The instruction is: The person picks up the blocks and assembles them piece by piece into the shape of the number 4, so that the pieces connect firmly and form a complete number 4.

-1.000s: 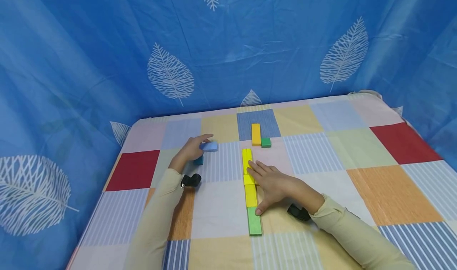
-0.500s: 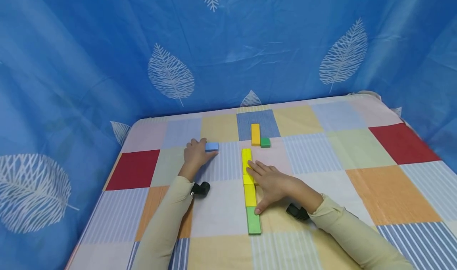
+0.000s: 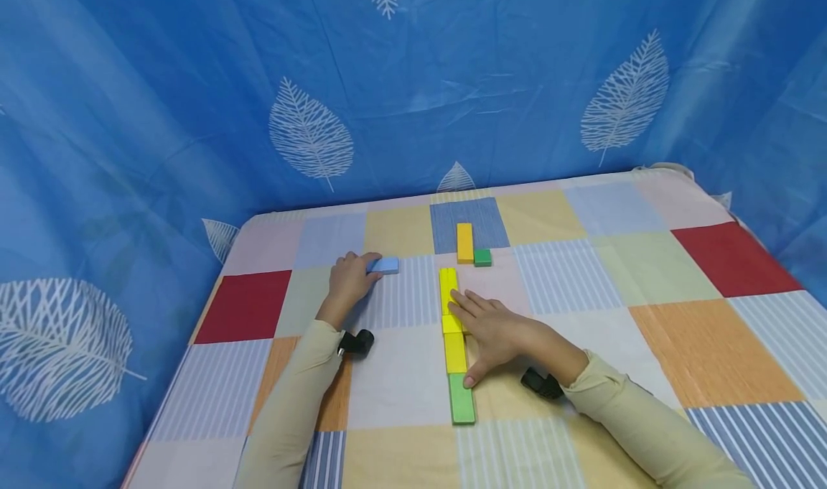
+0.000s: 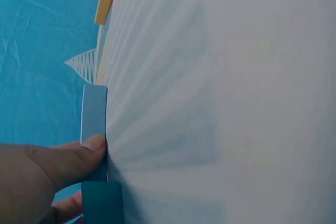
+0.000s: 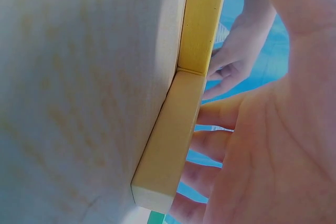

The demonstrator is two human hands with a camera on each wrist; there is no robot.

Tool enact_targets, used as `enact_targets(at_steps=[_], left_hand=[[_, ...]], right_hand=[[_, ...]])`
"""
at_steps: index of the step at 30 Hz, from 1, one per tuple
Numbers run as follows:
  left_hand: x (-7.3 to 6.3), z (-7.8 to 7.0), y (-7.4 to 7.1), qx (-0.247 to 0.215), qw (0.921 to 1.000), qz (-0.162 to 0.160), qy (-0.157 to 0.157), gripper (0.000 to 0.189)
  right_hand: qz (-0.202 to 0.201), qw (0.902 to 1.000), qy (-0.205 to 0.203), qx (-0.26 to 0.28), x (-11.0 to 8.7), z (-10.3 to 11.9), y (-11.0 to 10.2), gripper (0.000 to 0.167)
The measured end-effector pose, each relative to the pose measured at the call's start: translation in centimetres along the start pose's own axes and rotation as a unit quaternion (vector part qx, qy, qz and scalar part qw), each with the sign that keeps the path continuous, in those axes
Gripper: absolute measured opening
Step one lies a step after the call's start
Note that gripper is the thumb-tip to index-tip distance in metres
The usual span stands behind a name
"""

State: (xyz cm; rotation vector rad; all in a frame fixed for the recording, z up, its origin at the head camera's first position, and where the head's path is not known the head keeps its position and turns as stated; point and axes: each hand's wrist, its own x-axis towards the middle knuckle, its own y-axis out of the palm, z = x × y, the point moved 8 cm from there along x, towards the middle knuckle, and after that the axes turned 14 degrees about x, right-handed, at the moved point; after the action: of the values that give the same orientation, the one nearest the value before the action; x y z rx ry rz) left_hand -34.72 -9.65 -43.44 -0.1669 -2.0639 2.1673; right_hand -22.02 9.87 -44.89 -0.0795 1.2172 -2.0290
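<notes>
In the head view my left hand (image 3: 349,282) holds a light blue block (image 3: 388,265) at its left end. The left wrist view shows the thumb pressed on that block's near side, with fingers behind it. A teal block (image 4: 103,203) sits against the blue one, hidden under the hand in the head view. My right hand (image 3: 500,334) lies spread, fingers straight, along the right side of a row of yellow blocks (image 3: 455,352). Its fingertips touch the row, and its thumb rests on the light green block (image 3: 461,406) at the near end.
Beyond the row, an orange-yellow block (image 3: 464,243) lies beside a small green block (image 3: 482,258). A patchwork cloth (image 3: 575,281) covers the table. Blue leaf-print curtain (image 3: 478,80) hangs behind and at both sides.
My left hand has shifted from over the blue and teal blocks to a thumb-and-finger hold on the blue block, which sits slightly further right. The right hand stays still on the row.
</notes>
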Motion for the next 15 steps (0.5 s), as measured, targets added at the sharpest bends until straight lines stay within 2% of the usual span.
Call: enact_targets(at_steps=[1,3,4,8,10,12,15], left_hand=[[0.0,0.0,0.0,-0.004,1.0000,0.003,0.000,0.040],[-0.1,0.0,-0.2,-0.001,0.9997,-0.023,0.009,0.038],[-0.3,0.0,-0.2,-0.001,0.9998,-0.019,0.010,0.038],[-1.6,-0.8,-1.3,0.017,0.9986,-0.039,0.031,0.039],[-2.4,-1.4,-1.6,0.019,0.9988,-0.016,0.042,0.040],[-3.4,-2.2,-2.0,0.028,0.9975,-0.023,0.061,0.039],[-4.8,-3.3,-2.0,0.031,0.9959,-0.015,0.084,0.038]], right_hand=[[0.000,1.0000,0.000,-0.001,0.0,0.0,0.0,0.123],[0.000,1.0000,0.000,-0.002,0.0,-0.1,0.0,0.123],[0.001,1.0000,0.002,-0.004,0.0,-0.1,0.0,0.123],[0.003,1.0000,0.001,-0.002,0.1,0.0,-0.1,0.124],[0.003,1.0000,0.002,-0.001,0.0,0.0,-0.2,0.124],[0.001,1.0000,0.000,-0.001,0.1,0.0,-0.2,0.124],[0.000,1.0000,-0.001,0.000,0.1,-0.1,-0.2,0.124]])
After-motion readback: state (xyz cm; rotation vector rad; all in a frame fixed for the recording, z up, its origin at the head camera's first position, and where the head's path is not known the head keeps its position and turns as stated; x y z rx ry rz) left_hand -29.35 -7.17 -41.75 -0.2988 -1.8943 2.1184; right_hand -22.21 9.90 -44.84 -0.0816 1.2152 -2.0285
